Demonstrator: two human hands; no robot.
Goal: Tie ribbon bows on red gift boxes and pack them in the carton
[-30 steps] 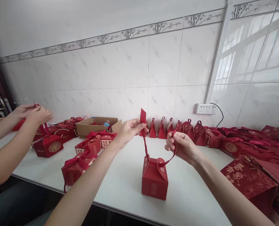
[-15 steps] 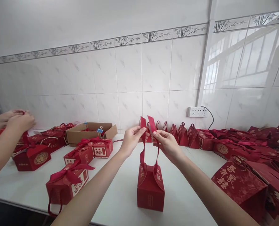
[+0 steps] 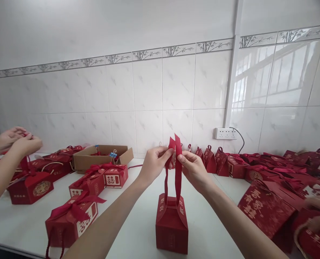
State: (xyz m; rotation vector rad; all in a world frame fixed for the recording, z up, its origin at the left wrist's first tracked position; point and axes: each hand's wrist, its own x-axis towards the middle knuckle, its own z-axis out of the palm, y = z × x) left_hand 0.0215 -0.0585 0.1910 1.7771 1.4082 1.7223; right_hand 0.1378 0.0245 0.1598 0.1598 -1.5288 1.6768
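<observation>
A small red gift box stands on the white table right in front of me. A red ribbon runs up from its top flaps in two strands. My left hand pinches the left strand near its end. My right hand pinches the right strand. The two ends are held upright and close together above the box.
Finished red boxes with bows lie at the left, near an open cardboard box. Another person's hands work at the far left, and a third hand shows at the right edge. Folded red boxes pile up on the right.
My hands have come together, bringing the two ribbon ends side by side and pulling them up taut. The view has shifted slightly up and right.
</observation>
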